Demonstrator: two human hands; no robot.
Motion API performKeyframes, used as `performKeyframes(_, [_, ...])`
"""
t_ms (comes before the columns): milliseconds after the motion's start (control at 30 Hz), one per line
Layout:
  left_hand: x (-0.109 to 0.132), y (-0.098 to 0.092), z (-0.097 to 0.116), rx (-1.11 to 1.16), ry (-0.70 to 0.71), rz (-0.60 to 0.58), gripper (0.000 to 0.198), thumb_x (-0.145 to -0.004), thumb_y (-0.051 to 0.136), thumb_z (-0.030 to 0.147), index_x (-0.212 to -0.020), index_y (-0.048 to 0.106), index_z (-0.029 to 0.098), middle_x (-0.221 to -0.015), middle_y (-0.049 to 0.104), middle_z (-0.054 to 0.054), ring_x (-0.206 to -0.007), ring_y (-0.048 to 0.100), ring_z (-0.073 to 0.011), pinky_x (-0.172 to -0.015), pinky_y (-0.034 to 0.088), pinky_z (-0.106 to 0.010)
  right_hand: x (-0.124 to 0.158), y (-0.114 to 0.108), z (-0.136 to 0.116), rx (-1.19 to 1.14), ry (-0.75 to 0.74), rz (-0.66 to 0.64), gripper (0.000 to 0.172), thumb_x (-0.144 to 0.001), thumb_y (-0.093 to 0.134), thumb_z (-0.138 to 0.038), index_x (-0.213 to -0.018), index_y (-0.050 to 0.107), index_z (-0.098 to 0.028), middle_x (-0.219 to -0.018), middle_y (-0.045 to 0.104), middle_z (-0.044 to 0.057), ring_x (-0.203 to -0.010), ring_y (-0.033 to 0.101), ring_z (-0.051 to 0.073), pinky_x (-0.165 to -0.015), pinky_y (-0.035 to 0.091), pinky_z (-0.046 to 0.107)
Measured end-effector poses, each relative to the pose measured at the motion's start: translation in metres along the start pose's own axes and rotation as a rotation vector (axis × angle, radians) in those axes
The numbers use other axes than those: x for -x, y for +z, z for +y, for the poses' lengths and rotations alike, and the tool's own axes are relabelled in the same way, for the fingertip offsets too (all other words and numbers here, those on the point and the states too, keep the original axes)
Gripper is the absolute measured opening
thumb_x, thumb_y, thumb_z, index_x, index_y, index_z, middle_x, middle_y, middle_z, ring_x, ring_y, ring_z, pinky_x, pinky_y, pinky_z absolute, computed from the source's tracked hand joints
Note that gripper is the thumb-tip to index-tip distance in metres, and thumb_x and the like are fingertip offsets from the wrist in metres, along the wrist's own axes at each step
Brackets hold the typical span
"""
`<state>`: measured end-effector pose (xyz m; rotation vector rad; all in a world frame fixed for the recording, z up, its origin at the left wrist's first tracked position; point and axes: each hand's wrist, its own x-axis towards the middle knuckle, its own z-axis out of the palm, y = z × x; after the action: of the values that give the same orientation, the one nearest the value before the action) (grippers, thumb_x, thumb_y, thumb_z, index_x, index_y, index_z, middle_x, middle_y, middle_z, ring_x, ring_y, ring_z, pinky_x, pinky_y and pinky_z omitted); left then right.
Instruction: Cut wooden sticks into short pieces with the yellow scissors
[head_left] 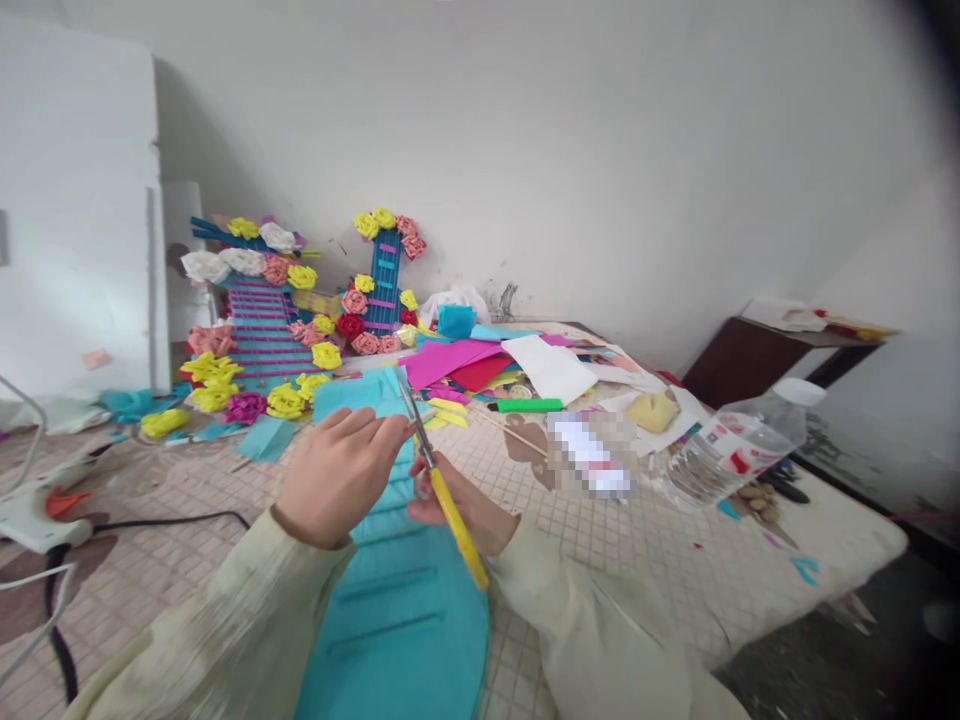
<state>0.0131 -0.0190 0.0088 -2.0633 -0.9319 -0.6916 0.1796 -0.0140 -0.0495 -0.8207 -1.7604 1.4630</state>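
Note:
A turquoise paper-covered board [405, 645] lies on the table beneath both hands, with several thin raised strips across it. My right hand [476, 510] is closed around yellow-handled long-nose pliers [454, 515], whose metal jaws point up and away. My left hand [334, 475] is closed over the board, knuckles up, its fingertips beside the metal part of the pliers. Whatever those fingers pinch is too small or hidden to make out. Turquoise paper [356, 395] lies just beyond my left hand.
Two flower-trimmed blue panels, one wide [262, 330] and one narrow [385, 280], lean at the back. Coloured paper sheets [457, 360], a green marker [529, 406] and a plastic bottle [739, 445] lie around. At left are a glue gun [34, 510] and a black cable [176, 520].

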Motion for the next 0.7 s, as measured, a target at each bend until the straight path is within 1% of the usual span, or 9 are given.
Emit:
performKeyframes(133, [0.002, 0.002, -0.003, -0.018, -0.021, -0.011, 0.04, -0.099, 0.034, 0.023, -0.063, 0.053, 0.017, -0.049, 0.046, 0.0, -0.05, 0.047, -0.0166, -0.054, 0.033, -0.031, -0.001, 0.0, 0.006, 0.031, -0.006, -0.007, 0.038, -0.075, 0.062, -0.042, -0.104, 0.045, -0.023, -0.073, 0.04, -0.004, -0.066, 0.045, 0.015, -0.067, 0.042, 0.033])
performKeyframes(200, [0.003, 0.002, -0.006, 0.008, -0.065, -0.014, 0.041, -0.099, 0.035, 0.025, -0.062, 0.053, 0.017, -0.049, 0.045, 0.0, -0.05, 0.046, -0.0165, -0.054, 0.033, -0.03, 0.0, -0.003, 0.007, 0.063, -0.029, 0.001, 0.039, -0.075, 0.062, -0.042, -0.106, 0.047, -0.024, -0.076, 0.043, -0.003, -0.07, 0.048, 0.017, -0.071, 0.044, 0.034])
performKeyframes(267, [0.005, 0.001, -0.009, 0.117, -0.156, -0.036, 0.042, -0.099, 0.032, 0.028, -0.066, 0.056, 0.017, -0.053, 0.049, -0.001, -0.053, 0.048, -0.0166, -0.055, 0.033, -0.03, 0.0, -0.009, 0.005, 0.121, -0.065, 0.001, 0.038, -0.076, 0.063, -0.043, -0.106, 0.049, -0.024, -0.079, 0.046, -0.002, -0.074, 0.051, 0.017, -0.073, 0.046, 0.034])
performKeyframes(367, [0.007, 0.0, -0.012, 0.445, -0.419, -0.111, 0.043, -0.098, 0.028, 0.036, -0.072, 0.059, 0.019, -0.058, 0.053, 0.0, -0.055, 0.049, -0.015, -0.055, 0.035, -0.027, -0.001, -0.025, 0.0, 0.288, -0.061, -0.014, 0.036, -0.076, 0.065, -0.044, -0.104, 0.054, -0.023, -0.08, 0.052, -0.001, -0.076, 0.053, 0.017, -0.072, 0.047, 0.033])
performKeyframes(400, [0.007, 0.0, -0.012, 0.564, -0.523, -0.142, 0.044, -0.097, 0.028, 0.04, -0.072, 0.059, 0.019, -0.057, 0.051, 0.001, -0.053, 0.048, -0.0139, -0.054, 0.034, -0.027, -0.002, -0.031, -0.001, 0.345, -0.035, -0.004, 0.037, -0.077, 0.066, -0.044, -0.104, 0.056, -0.022, -0.08, 0.053, -0.001, -0.076, 0.054, 0.017, -0.07, 0.047, 0.032])
performKeyframes(467, [0.008, 0.001, -0.012, 0.756, -0.714, -0.194, 0.046, -0.094, 0.029, 0.047, -0.069, 0.058, 0.02, -0.052, 0.044, 0.003, -0.049, 0.043, -0.0123, -0.05, 0.031, -0.026, -0.003, -0.046, -0.002, 0.45, 0.025, 0.063, 0.041, -0.076, 0.068, -0.043, -0.106, 0.057, -0.018, -0.081, 0.057, 0.0, -0.076, 0.056, 0.018, -0.068, 0.047, 0.03])
performKeyframes(533, [0.006, 0.003, -0.013, 0.908, -0.844, -0.206, 0.048, -0.09, 0.033, 0.053, -0.064, 0.056, 0.02, -0.05, 0.036, 0.004, -0.047, 0.038, -0.0116, -0.047, 0.028, -0.026, -0.005, -0.06, 0.001, 0.629, 0.122, 0.169, 0.046, -0.074, 0.071, -0.042, -0.11, 0.058, -0.016, -0.083, 0.061, 0.002, -0.074, 0.058, 0.017, -0.066, 0.047, 0.028])
performKeyframes(600, [0.004, 0.004, -0.013, 1.053, -0.929, -0.186, 0.048, -0.085, 0.038, 0.057, -0.06, 0.055, 0.019, -0.049, 0.032, 0.005, -0.047, 0.033, -0.0111, -0.046, 0.026, -0.026, -0.005, -0.072, 0.006, 0.876, 0.252, 0.25, 0.049, -0.073, 0.073, -0.04, -0.114, 0.06, -0.016, -0.086, 0.064, 0.003, -0.074, 0.061, 0.016, -0.066, 0.047, 0.026])
performKeyframes(700, [0.0, 0.004, -0.015, 1.192, -0.985, -0.171, 0.048, -0.079, 0.044, 0.06, -0.058, 0.054, 0.019, -0.047, 0.028, 0.005, -0.045, 0.027, -0.0102, -0.045, 0.023, -0.025, -0.003, -0.084, 0.013, 1.033, 0.345, 0.29, 0.042, -0.07, 0.075, -0.031, -0.107, 0.066, -0.015, -0.091, 0.068, 0.007, -0.084, 0.064, 0.02, -0.071, 0.048, 0.027])
